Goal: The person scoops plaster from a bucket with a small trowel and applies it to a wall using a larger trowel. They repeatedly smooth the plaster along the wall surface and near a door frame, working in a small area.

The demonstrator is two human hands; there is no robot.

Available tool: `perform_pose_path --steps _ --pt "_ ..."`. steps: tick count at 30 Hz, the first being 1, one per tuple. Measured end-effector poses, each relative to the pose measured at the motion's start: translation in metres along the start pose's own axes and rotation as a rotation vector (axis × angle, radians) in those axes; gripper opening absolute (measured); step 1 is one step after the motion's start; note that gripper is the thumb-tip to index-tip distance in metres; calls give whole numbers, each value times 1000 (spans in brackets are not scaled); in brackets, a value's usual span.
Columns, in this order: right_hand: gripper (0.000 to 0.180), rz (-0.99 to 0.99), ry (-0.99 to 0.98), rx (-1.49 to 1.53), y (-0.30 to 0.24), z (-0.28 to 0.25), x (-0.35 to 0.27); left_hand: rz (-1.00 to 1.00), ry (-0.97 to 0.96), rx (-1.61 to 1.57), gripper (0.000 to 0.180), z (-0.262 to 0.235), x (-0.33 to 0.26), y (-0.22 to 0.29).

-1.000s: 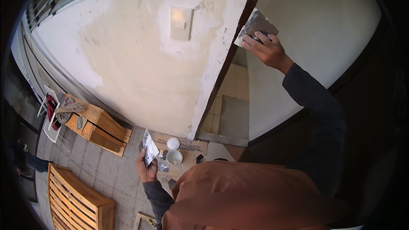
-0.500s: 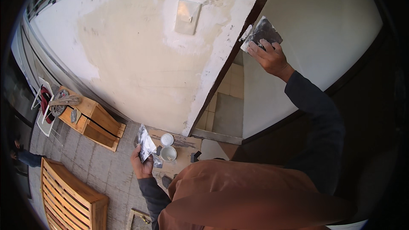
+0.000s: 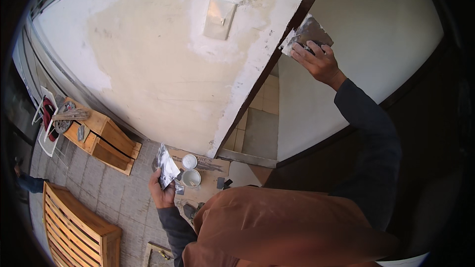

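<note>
My right hand [image 3: 319, 64] grips a broad, flat putty knife [image 3: 312, 35] with white putty smeared along its edge. The blade's left side meets the dark brown strip [image 3: 264, 71] at the wall's edge. Lower down, my left hand [image 3: 162, 188] holds a second wide putty knife [image 3: 168, 166], its shiny blade coated with white putty; its handle is mostly hidden by my fingers. The off-white wall [image 3: 163, 69] ahead has patches of white filler and a square cover plate [image 3: 219, 18].
Two white tubs [image 3: 191, 178] stand on flattened cardboard [image 3: 213, 167] on the paved floor. At left are a wooden crate [image 3: 111, 141] with a brush on top, a white chair [image 3: 48, 141] and a slatted wooden bench [image 3: 74, 227]. A person's leg [image 3: 30, 184] shows at far left.
My right hand and its putty knife have shifted slightly right, and the blade has tilted. The white lump at its edge shows less. My left hand stays nearly the same; the view has shifted a little.
</note>
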State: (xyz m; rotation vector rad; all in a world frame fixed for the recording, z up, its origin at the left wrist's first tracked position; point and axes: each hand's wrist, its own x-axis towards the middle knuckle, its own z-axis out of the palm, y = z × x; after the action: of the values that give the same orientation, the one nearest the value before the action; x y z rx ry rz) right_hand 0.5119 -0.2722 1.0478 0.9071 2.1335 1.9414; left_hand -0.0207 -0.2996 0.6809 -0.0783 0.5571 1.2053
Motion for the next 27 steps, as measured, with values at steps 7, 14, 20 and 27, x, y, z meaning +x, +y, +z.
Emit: perform_pose_path --steps 7,14,20,27 --pt "26 -2 39 30 -13 1 -6 -5 32 -18 25 -4 -3 0" --pt "26 64 -37 42 -24 -6 -5 -4 -34 25 24 2 -7 7" --pt "26 -1 -7 21 -20 3 1 -12 -9 9 27 18 -9 0" --pt "28 -15 -39 42 -11 15 -7 15 -32 54 29 31 -20 -8"
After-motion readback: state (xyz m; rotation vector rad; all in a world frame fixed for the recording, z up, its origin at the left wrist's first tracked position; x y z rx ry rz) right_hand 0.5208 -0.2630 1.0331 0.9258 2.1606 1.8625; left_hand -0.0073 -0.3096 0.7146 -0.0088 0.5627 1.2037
